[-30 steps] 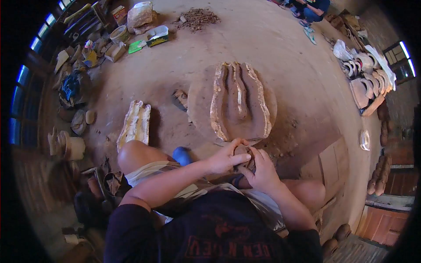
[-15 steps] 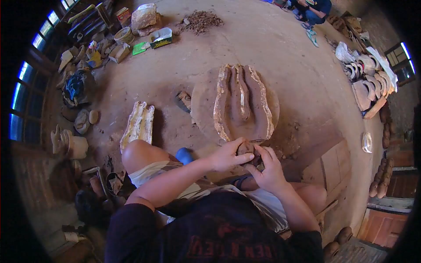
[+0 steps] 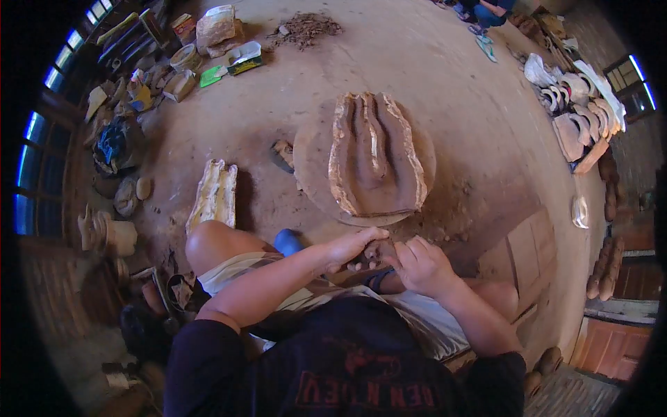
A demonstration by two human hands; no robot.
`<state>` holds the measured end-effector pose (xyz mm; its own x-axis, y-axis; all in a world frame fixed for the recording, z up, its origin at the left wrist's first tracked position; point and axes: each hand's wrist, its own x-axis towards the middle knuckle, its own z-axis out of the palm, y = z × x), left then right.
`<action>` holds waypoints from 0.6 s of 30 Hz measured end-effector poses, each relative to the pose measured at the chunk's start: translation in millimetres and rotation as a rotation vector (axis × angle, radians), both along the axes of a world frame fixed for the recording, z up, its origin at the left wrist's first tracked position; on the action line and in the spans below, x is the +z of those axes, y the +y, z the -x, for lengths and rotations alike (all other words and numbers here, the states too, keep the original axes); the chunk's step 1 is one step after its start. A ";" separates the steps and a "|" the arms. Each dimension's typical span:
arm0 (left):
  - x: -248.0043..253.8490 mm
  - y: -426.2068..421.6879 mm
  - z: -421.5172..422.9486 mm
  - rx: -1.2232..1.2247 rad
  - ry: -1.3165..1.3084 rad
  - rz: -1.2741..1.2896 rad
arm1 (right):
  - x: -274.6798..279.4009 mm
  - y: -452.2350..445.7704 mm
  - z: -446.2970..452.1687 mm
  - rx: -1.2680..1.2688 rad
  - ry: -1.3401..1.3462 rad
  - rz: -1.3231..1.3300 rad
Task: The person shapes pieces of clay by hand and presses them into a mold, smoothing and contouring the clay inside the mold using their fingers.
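- My left hand [image 3: 351, 250] is curled around a dark brown lump of clay [image 3: 379, 249], its fingers showing below it.
- My right hand [image 3: 422, 267] is bent, with its thumb and fingertips at the right side of the lump; I cannot tell whether they grip it or only press against it.
- The lump is in front of me, above my lap, just on my side of the round board [image 3: 310, 160].
- On that board lies a long mould [image 3: 336, 156] with a ragged, pale rim, lined with brown clay and with a ridge running down part of its middle.
- A second pale, ridged piece [image 3: 212, 198] lies on the floor [image 3: 260, 94] to the left, just beyond my knee.
- Between that piece and the board I see a small dark object [image 3: 283, 156].
- A blue object [image 3: 287, 242] is beside my left leg.
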<state>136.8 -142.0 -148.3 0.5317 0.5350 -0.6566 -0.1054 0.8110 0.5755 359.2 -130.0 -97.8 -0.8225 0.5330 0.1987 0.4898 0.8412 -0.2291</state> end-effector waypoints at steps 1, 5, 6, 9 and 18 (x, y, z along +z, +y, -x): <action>-3.2 -0.7 -2.3 0.081 -0.011 -0.064 | -4.7 2.7 0.1 -0.039 0.021 0.066; -29.7 -0.4 -6.6 0.291 0.088 -0.506 | -5.7 5.8 11.2 -0.232 0.336 0.385; -30.9 -0.8 -6.3 0.310 0.149 -0.661 | -11.1 4.5 10.1 -0.254 0.330 0.426; -31.3 -2.3 1.7 0.253 0.373 -0.689 | -30.1 7.7 9.5 -0.343 0.333 0.552; -28.6 16.6 80.6 0.476 0.486 -0.271 | -58.7 48.8 31.8 -0.556 0.480 0.692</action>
